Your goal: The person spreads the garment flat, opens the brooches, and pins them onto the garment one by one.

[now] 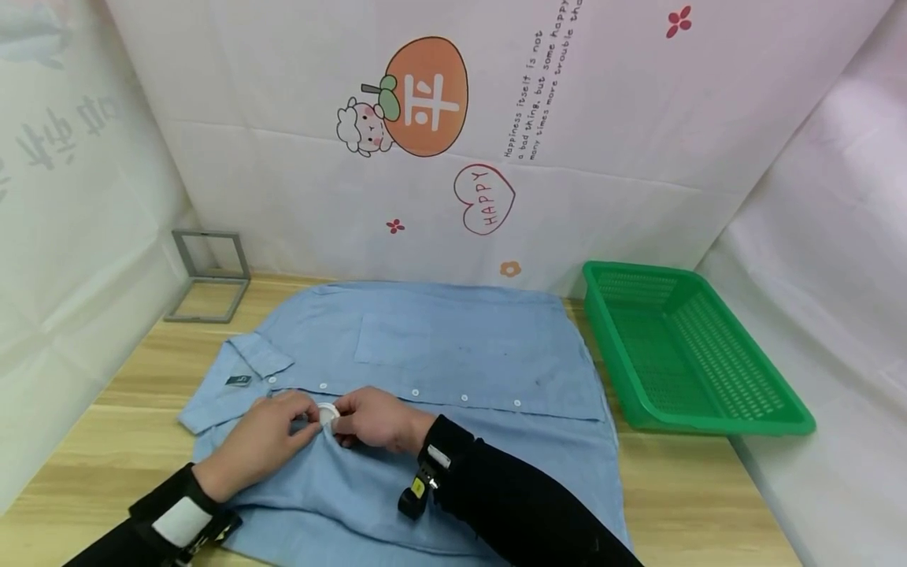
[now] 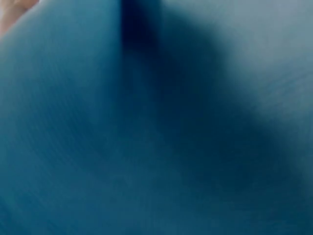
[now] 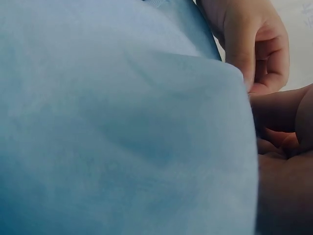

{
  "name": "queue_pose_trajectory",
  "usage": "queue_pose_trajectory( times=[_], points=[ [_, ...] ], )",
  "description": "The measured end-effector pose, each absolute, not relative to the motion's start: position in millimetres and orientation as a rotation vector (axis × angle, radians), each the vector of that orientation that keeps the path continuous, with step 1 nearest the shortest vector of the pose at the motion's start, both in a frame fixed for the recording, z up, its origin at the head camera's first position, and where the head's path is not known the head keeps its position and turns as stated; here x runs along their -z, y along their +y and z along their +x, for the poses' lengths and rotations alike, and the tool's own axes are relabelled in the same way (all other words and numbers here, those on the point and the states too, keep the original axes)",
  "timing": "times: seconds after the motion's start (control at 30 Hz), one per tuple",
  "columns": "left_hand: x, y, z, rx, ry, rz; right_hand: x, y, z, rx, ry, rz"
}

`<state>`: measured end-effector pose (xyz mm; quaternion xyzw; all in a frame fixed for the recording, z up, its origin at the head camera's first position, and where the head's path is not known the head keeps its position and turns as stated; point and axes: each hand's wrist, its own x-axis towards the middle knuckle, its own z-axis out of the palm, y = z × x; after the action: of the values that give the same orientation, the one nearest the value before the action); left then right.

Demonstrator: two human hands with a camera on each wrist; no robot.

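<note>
A light blue shirt [image 1: 453, 339] lies spread on the table, its collar at the left and its row of small white buttons running across the middle. Close to that row, a round white disc with a raised rim [image 1: 327, 413] sits between the two hands. My left hand [image 1: 258, 441] pinches the shirt's cloth at the disc's left side. From the right, my right hand [image 1: 375, 420] grips the disc with thumb and fingers. Cloth bunches up below the fingertips. The left wrist view is mostly blurred blue fabric; in the right wrist view, raised cloth partly covers the fingers.
At the back right stands a green plastic basket [image 1: 627, 354]. A grey square frame [image 1: 212, 277] stands at the back left. White printed cloth [image 1: 283, 197] walls the table [image 1: 680, 488] at the back and sides.
</note>
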<state>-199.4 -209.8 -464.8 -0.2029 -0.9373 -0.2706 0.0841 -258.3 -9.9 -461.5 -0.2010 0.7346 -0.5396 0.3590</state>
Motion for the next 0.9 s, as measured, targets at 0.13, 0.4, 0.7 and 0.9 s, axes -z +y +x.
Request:
queue_pose_trajectory(
  times=[0.13, 0.4, 0.7, 0.9],
  points=[
    [461.7, -209.3, -198.8, 0.829, -2.818, -0.609, 462.0, -10.5, -259.7, 1.396, 1.871, -0.521],
    [462.2, -210.6, -199.2, 0.808, -2.875, -0.531, 466.2, -12.1, -259.9, 1.334, 1.907, -0.567],
    [464.3, -211.3, -198.7, 0.928, -2.911, -0.465, 463.6, -10.1, -256.1, 1.202, 2.063, -0.734],
    [463.7, -209.7, -199.5, 0.934, -2.898, -0.410, 458.5, -10.0, -255.6, 1.163, 2.084, -0.805]
  ],
)
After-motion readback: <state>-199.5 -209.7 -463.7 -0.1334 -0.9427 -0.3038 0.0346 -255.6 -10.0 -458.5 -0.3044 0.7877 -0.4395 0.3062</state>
